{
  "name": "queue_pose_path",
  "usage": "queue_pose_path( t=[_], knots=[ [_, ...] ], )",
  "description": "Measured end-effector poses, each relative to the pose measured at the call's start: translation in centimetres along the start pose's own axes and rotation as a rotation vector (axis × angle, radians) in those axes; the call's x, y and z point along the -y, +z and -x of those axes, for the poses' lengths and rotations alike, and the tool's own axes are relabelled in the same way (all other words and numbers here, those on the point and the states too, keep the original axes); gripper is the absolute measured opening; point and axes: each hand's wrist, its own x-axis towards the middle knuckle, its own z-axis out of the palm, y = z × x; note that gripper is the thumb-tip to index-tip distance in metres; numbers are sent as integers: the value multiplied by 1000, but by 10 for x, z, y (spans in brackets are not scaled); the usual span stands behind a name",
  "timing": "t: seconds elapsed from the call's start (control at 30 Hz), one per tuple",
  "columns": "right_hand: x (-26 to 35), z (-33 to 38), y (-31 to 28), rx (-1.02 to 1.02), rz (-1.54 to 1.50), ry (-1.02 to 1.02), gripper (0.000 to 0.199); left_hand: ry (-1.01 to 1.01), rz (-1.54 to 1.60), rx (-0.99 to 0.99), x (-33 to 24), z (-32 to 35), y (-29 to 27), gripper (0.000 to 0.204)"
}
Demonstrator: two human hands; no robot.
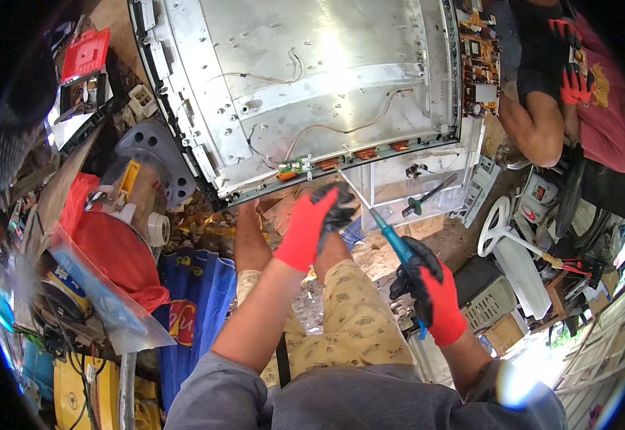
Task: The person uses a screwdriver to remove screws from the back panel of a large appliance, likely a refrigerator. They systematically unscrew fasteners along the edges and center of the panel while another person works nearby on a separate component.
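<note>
My right hand (431, 290), in a red and black glove, is closed round the blue handle of a screwdriver (396, 244). Its long metal shaft slants up to the near edge of a large metal panel (283, 97), which looks like the back of a flat screen. A short blue piece (421, 330) shows below that hand. My left hand (319, 215), gloved alike, is just short of the panel edge with fingers curled; what they hold, if anything, is hidden. Along that edge sit a small green board (296, 169) and several orange-brown strips (365, 153). Thin wires (348, 131) lie across the metal.
Right of the panel lies a circuit board (479, 61). Below it, a dark long tool (427, 197) rests on a pale surface. Another person's gloved hand (576, 84) is at the upper right. A white steering-wheel-shaped part (495, 226) and a red bag (111, 251) flank me.
</note>
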Motion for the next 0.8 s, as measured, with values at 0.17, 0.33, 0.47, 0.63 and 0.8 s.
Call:
queue_pose_path(
  t=[0.17, 0.33, 0.47, 0.63, 0.8],
  knots=[
    [-2, 3, 32, -107, 703, -319, 58, -21, 185, 44, 34, -19, 30, 43],
    [21, 3, 42, -24, 765, 40, 62, -10, 219, 105, 32, -14, 21, 43],
    [3, 0, 42, 33, 914, -267, 59, 29, 254, 35, 27, 5, -4, 45],
    [1, -11, 95, 87, 1010, -336, 56, 149, 334, -54, 15, 15, -42, 46],
    [-9, -28, 126, 45, 1023, -389, 34, 223, 321, -121, 15, 5, -68, 39]
  ],
)
